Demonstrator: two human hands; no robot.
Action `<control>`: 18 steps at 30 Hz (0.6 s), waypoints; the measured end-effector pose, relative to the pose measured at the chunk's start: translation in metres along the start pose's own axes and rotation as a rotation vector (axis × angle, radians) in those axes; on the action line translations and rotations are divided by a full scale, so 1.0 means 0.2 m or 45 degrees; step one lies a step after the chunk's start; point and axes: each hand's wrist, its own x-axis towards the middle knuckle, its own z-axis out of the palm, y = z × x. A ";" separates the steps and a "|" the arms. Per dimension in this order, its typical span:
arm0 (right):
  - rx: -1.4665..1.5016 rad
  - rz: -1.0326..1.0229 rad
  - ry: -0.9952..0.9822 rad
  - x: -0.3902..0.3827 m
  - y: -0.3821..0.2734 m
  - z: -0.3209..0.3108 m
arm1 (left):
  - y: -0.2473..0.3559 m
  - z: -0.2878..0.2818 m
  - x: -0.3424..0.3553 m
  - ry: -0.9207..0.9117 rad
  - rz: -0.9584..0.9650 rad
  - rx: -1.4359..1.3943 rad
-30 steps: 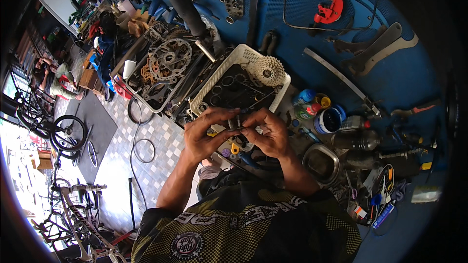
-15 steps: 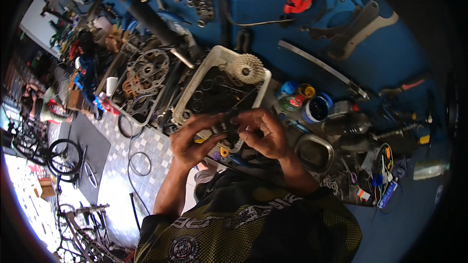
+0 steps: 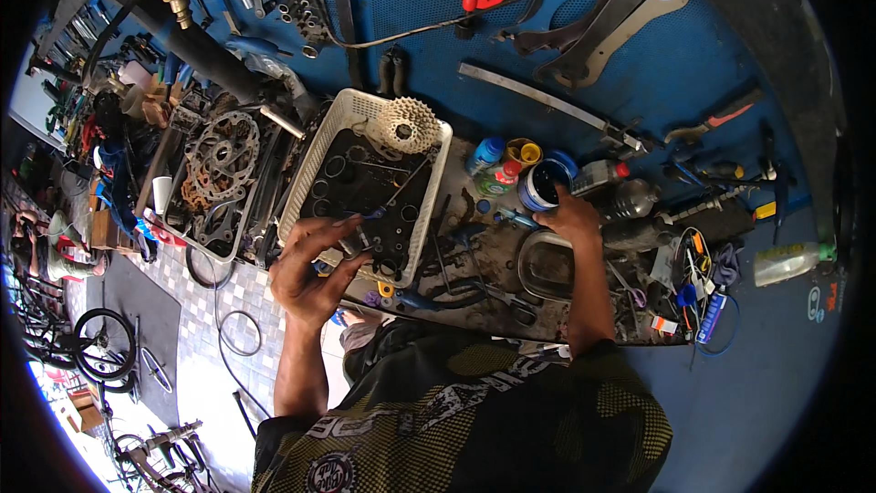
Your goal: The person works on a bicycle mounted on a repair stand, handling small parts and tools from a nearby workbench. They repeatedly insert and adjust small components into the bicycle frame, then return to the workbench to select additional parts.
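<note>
My left hand is raised at the near left edge of the white plastic basket. Between its thumb and fingers it grips a small silvery cylindrical metal part; the fingers cover some of it. To the right, my right hand reaches to a round white-and-blue tub with dark contents. One fingertip is at the tub's opening and the thumb lies by its side. No object shows in that hand. The basket holds rings, small parts and a bike cassette.
Blue, yellow and green-red containers, including a blue-capped bottle, crowd the tub. A metal tray lies under my right forearm. Pliers lie at the bench's near edge. Chainrings fill another tray. Tools hang on the blue panel.
My right hand has left the part both hands were around and moved right to the tub. My left hand keeps the part and has shifted slightly left in view. The view has also shifted.
</note>
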 end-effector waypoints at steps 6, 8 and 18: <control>-0.119 0.056 -0.098 0.09 -0.02 0.01 | 0.01 -0.02 0.01 0.028 -0.036 0.071; -0.166 0.087 -0.128 0.10 -0.03 0.00 | 0.00 -0.03 0.01 -0.003 -0.021 0.079; -0.156 0.031 0.025 0.07 -0.04 -0.03 | 0.02 -0.06 0.04 -0.035 -0.052 0.086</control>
